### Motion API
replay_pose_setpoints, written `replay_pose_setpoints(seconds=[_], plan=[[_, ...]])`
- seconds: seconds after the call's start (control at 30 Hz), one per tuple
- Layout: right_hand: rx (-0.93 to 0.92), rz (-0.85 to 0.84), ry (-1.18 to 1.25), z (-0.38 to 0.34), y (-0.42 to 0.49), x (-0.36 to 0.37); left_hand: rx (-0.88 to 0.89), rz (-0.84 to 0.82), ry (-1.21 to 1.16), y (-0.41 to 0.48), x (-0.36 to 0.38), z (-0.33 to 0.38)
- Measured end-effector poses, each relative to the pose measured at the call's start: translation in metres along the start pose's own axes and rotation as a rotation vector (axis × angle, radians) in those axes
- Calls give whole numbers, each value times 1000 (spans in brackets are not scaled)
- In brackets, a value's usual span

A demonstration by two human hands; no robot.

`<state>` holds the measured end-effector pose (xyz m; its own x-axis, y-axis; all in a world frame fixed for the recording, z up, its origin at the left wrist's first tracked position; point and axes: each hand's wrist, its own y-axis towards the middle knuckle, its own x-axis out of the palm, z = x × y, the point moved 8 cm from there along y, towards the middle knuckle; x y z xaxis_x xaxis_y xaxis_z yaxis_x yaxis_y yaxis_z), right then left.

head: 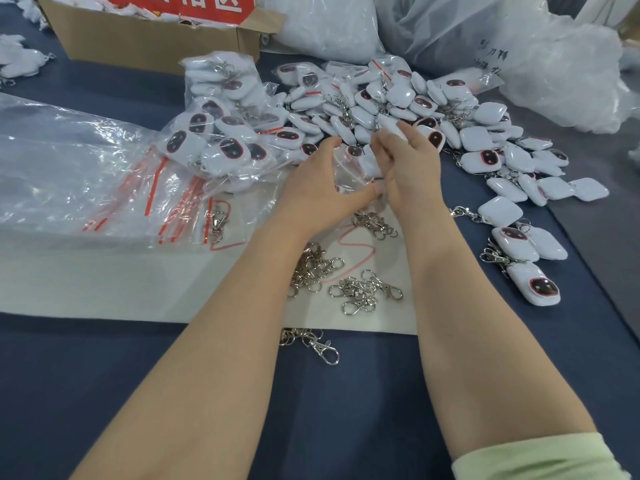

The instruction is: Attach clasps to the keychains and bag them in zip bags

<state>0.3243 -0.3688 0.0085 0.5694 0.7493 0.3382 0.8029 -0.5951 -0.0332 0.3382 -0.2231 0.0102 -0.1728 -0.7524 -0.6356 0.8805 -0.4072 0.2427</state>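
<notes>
Top edge cuts off the cardboard box point(138, 43).

White keychains point(398, 97) lie heaped beyond loose silver clasps point(363, 292); clear zip bags point(173, 202) lie leftward.

Pretty bright, flat light coming from overhead here, so shadows are barely a thing, just faint soft ones under the clasps point(363, 292) on the white sheet. The loose zip bags point(79, 157) on the left catch a lot of white glare, and the glossy keychains point(485, 136) have little hotspots too. The wide-angle lens bends the cardboard box point(149, 43) and the far corners, which go kinda mushy, and the right hand point(412, 168) looks slightly smeared at the fingertips.
</notes>
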Motion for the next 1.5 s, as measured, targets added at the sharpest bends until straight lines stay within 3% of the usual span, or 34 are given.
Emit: replay_pose_setpoints(seconds=[0.23,0.5,0.63,0.77,0.97,1.13,1.33,1.5], plan=[[-53,-21,-212,-1,0,4,5,56,-20,-1,-5,0],[35,-64,69,6,1,12,12,32,-5,3,0,-2],[7,-14,2,5,3,5,16,45,-15,2,-2,-2],[-3,-88,-43,5,2,10,14,35,-30,2,0,-4],[184,-129,123,16,0,16,24,42,-23,2,0,-3],[114,-167,94,12,0,16,25,53,-25,2,-2,-2],[27,-268,-101,10,0,22,0,46,-50,2,-2,-3],[35,-251,-44,11,0,23,2,48,-54,3,-1,-3]])
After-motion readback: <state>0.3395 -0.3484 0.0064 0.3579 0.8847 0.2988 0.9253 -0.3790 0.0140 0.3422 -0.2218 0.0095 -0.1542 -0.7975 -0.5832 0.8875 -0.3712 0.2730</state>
